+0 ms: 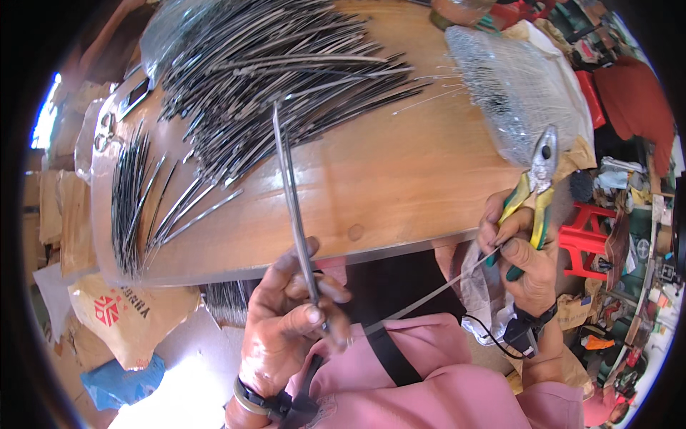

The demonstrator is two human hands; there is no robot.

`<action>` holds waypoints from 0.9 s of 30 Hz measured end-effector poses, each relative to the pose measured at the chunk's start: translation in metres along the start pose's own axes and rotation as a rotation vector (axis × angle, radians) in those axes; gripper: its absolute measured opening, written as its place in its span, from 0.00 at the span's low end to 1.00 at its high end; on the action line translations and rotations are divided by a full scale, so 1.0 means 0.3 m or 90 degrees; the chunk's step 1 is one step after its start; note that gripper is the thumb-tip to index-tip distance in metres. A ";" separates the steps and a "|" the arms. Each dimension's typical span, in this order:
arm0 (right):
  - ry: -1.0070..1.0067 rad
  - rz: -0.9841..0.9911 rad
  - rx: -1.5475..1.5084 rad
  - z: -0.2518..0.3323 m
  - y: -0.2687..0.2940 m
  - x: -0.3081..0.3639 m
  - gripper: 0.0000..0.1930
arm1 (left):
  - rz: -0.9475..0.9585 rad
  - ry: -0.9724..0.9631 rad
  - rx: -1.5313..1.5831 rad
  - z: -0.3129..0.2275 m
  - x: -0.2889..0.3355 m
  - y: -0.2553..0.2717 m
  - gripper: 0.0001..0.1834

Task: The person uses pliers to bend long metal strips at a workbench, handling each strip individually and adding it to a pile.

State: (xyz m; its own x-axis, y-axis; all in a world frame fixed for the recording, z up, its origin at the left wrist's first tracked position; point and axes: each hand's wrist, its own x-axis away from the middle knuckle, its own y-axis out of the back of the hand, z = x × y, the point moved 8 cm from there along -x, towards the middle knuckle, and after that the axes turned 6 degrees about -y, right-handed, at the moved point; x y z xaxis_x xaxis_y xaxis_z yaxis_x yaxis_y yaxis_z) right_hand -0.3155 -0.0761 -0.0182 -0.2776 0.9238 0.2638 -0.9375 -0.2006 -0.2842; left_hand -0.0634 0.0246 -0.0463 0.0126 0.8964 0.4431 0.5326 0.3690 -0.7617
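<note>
My left hand (289, 314) is closed around the lower end of a long, thin, dark metal-looking strip (291, 182), which rises over the table, its upper end bent or doubled. Between my hands slants a thin grey strip (429, 294); its left end is blurred by my left fingers. In my right hand (529, 261) are pliers (543, 161) with yellow and green handles, jaws pointing up. The same hand's thumb and fingers pinch the grey strip's upper end. Behind the raised strip lies a large heap of similar dark strips (264, 79).
The wooden table (407, 179) has a clear-covered curved edge. A smaller strip bundle (128, 207), scissors (107, 132) and a phone-like device (134, 96) lie left. Plastic-wrapped thin wires (507, 93) sit at right. Beyond stands a red stool (587, 239); a paper sack (132, 318) is lower left.
</note>
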 end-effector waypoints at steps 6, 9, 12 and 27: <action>0.134 -0.003 0.279 0.079 -0.030 -0.037 0.13 | -0.003 0.046 -0.045 0.045 -0.040 0.021 0.22; 0.192 -0.005 0.346 0.111 -0.026 -0.042 0.12 | -0.051 0.054 -0.079 0.076 -0.040 0.053 0.17; 0.229 -0.023 0.457 0.140 -0.042 -0.037 0.13 | -0.050 -0.004 -0.132 0.075 -0.031 0.089 0.14; 0.434 0.283 0.829 0.040 -0.319 -0.048 0.10 | 0.038 0.142 -0.484 0.115 -0.041 0.037 0.07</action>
State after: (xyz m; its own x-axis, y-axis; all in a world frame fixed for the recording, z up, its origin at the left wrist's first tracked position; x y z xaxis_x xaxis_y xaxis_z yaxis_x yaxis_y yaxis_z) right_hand -0.2244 -0.0740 0.0162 -0.7712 0.6097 -0.1829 -0.4345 -0.2942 0.8512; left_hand -0.0867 0.0262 -0.0765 0.1847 0.8096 0.5571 0.9566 -0.0182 -0.2908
